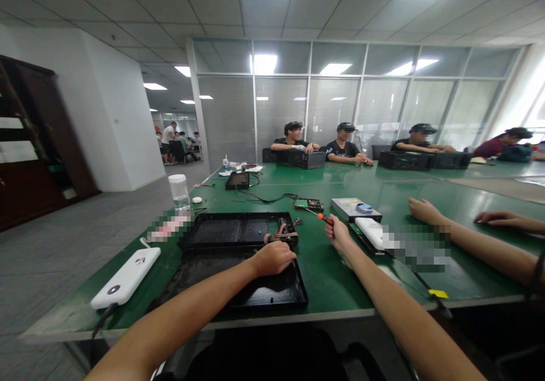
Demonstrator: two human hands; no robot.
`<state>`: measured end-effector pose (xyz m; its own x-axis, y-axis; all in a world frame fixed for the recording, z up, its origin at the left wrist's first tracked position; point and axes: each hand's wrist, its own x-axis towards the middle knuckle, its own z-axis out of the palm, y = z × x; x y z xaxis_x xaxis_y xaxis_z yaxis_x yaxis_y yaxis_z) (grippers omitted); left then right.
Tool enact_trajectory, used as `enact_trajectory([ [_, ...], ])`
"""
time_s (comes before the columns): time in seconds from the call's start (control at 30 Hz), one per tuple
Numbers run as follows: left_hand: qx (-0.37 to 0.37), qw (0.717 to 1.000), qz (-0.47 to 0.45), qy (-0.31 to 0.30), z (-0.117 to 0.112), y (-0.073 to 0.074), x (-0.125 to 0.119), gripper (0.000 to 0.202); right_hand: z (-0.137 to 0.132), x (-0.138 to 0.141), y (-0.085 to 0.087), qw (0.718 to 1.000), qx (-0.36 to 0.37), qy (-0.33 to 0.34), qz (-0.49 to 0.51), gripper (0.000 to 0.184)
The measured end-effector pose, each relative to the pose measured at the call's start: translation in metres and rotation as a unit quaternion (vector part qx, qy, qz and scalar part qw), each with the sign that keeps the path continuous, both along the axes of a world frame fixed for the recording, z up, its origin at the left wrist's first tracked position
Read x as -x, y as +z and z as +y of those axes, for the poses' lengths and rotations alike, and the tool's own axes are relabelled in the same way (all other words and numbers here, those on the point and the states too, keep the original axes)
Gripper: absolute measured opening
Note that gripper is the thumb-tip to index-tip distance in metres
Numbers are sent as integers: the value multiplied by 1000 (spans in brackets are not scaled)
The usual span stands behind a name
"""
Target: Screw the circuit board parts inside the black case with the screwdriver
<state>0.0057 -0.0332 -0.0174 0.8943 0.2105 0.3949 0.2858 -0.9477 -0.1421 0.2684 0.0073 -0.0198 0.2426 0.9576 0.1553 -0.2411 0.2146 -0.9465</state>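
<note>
My right hand (339, 237) is closed around a screwdriver (325, 218) with a red and black handle. Its thin shaft points up and left, toward a small drive with a green circuit board (308, 204) lying on the table. Whether the tip touches the board I cannot tell. Over the front half of an opened black case (272, 293), my left hand (276, 257) is curled shut, and what its fingers hold, if anything, is hidden. Behind it lies the other black half (230, 230), with a bundle of coloured wires (283, 232) at its right end.
A silver optical drive (346, 207) and a white device (369, 232) lie right of my right hand. Beyond them rests a co-worker's hand (426, 210). At left are a white power bank (125, 277) and a clear jar (179, 192). People sit opposite with black cases (313, 159).
</note>
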Motion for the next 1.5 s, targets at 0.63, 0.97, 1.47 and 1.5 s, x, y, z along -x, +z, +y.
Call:
enact_trajectory([
  [0.63, -129, 975, 164, -81, -14, 35, 18, 12, -144, 95, 34, 702, -258, 168, -642, 25],
  [0.97, 14, 989, 52, 135, 23, 73, 93, 22, -169, 87, 26, 614, -246, 188, -726, 30],
  [1.47, 64, 965, 172, 185, 61, 50, 114, 27, -188, 62, 13, 602, -177, 106, -772, 8],
  [1.5, 53, 966, 174, 186, 59, 58, 113, 27, -181, 62, 13, 602, -172, 106, -773, 9],
])
